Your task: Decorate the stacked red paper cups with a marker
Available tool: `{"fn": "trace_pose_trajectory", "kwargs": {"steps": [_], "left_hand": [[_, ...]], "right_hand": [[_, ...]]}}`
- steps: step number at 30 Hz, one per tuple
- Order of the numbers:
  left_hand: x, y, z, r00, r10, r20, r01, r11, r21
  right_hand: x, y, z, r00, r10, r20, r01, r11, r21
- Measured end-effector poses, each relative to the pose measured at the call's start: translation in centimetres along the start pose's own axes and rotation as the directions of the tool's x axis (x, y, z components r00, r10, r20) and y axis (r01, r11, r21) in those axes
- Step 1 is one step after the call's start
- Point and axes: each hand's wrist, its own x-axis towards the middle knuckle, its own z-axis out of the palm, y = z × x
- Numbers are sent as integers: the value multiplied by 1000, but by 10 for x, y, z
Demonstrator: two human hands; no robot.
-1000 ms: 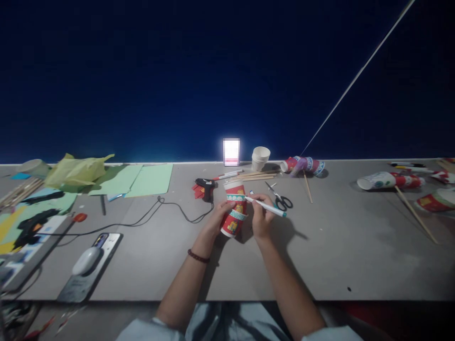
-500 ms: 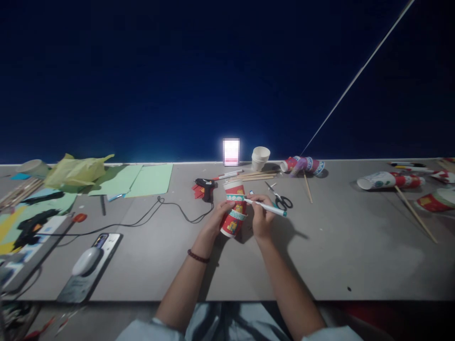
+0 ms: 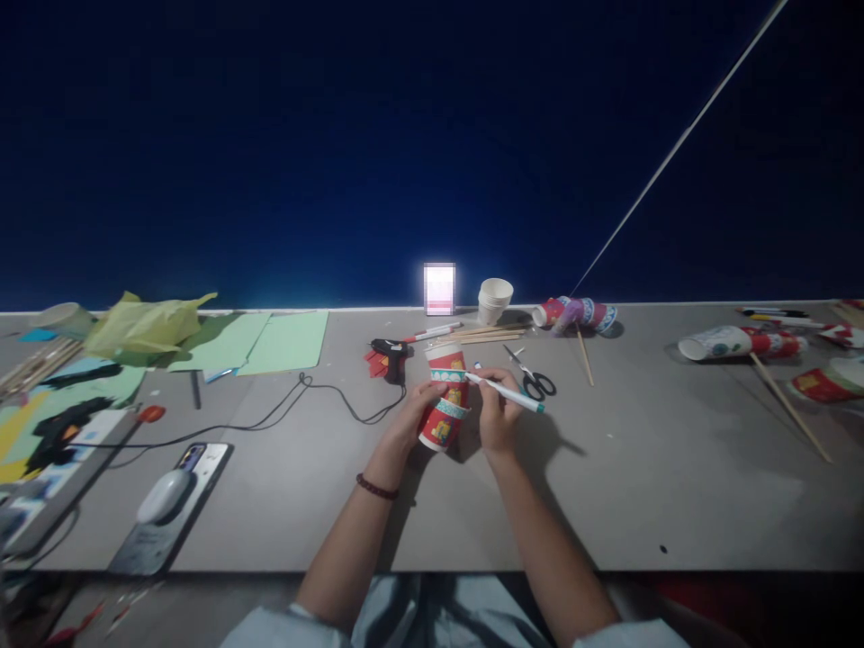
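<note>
My left hand [image 3: 413,416] grips a stack of red patterned paper cups [image 3: 445,396], tilted with its rims pointing away from me over the grey table [image 3: 641,486]. My right hand [image 3: 498,409] pinches a white marker with a teal end [image 3: 508,392]; its tip touches the side of the cups. A dark bead bracelet [image 3: 376,487] sits on my left wrist.
Scissors [image 3: 533,377] lie just right of my hands, a black glue gun [image 3: 390,356] and its cable to the left. White cups [image 3: 494,301], wooden sticks [image 3: 490,335], more patterned cups [image 3: 575,314] and green paper sheets [image 3: 283,342] line the far edge. A phone [image 3: 172,493] lies near left.
</note>
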Motion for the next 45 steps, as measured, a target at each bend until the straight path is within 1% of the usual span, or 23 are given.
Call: {"fn": "trace_pose_trajectory", "kwargs": {"steps": [9,13,22,26,31,36,45], "left_hand": [[0,0,0,1000,13,-9,-13,1000,-8],[-1,0,0,1000,10,1,-10,1000,-6],[1,0,-1,1000,-1,-15,1,1000,-2],[1,-1,-1,1000,0,-24,0,1000,8],[0,-1,0,1000,4,13,-4,1000,-6],[0,0,-1,1000,10,4,-10,1000,9],[-1,0,0,1000,5,-5,-5,1000,11]], "right_hand": [[1,-1,1,999,-31,29,30,998,53],[0,-1,1,998,-52,25,50,998,45],[0,-1,0,1000,-8,-6,8,999,-39],[0,-1,1,1000,-8,-6,8,999,-35],[0,0,1,1000,-15,16,15,1000,16],[0,1,0,1000,-16,23,15,1000,17],[0,-3,1,1000,-8,-19,8,1000,-24]]}}
